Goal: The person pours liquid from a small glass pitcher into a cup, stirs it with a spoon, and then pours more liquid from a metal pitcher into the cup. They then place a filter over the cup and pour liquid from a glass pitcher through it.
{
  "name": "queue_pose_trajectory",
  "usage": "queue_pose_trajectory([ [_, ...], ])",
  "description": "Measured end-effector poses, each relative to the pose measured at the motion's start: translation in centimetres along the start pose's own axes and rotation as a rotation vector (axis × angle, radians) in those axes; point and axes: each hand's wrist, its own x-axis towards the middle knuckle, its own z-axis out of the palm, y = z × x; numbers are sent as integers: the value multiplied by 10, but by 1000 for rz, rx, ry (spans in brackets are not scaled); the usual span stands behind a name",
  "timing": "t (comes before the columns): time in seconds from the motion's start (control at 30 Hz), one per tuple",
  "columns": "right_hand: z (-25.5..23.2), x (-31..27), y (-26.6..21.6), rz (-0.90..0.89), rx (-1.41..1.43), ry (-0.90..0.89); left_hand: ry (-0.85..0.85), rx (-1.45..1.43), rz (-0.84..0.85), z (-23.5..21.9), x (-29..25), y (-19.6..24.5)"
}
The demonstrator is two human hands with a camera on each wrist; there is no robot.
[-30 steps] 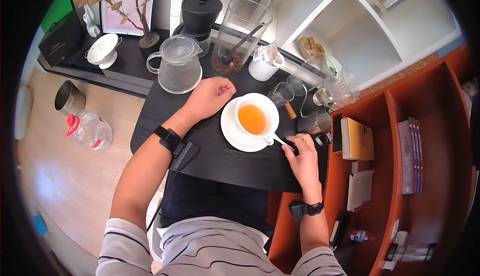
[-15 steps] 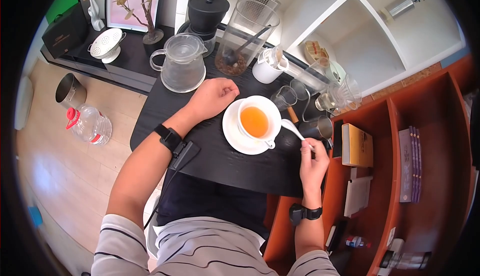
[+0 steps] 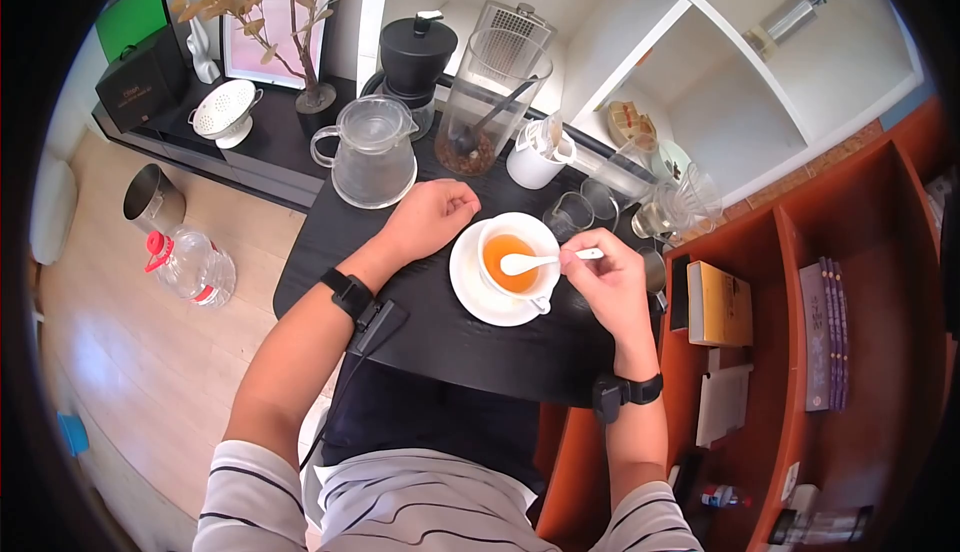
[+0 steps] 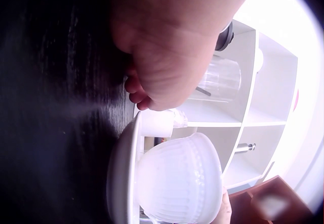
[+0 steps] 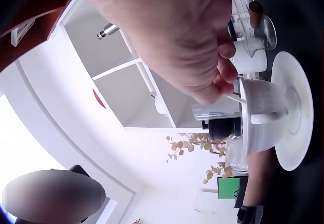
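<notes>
Far to the left of the teacup (image 3: 545,236), a black box (image 3: 142,82) bears small pale writing, too small to read. Well to the right of the teacup, the slim purple books (image 3: 818,342) show characters on a spine, which I also cannot read. The teacup stands on its saucer (image 3: 466,287) upon the tabletop (image 3: 440,347), with orange tea (image 3: 509,283) inside. In the right wrist view, the cup wall hides the bowl of the white spoon (image 3: 522,264); from the head it lies over the tea, and I cannot tell how deep. The right hand (image 3: 612,277), just right of the teacup, pinches the spoon's handle between thumb and fingers. The left hand (image 3: 432,217) rests at the teacup's upper left, its fingers loosely curled, holding nothing.
</notes>
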Motion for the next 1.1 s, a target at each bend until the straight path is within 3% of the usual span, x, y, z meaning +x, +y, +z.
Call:
queue_pose_trajectory([
  [0.47,1,64,9,-26,164,-248,5,11,-11,1,1,5],
  [0.8,-5,53,18,-98,159,-30,-4,51,-2,4,3,2],
  [0.93,-4,55,23,-71,230,-69,-14,12,-55,3,1,4],
  [1.0,-2,54,23,-38,227,-218,-23,12,-74,5,1,5],
  [1.1,1,53,18,-57,282,-225,-30,12,-104,4,2,7],
])
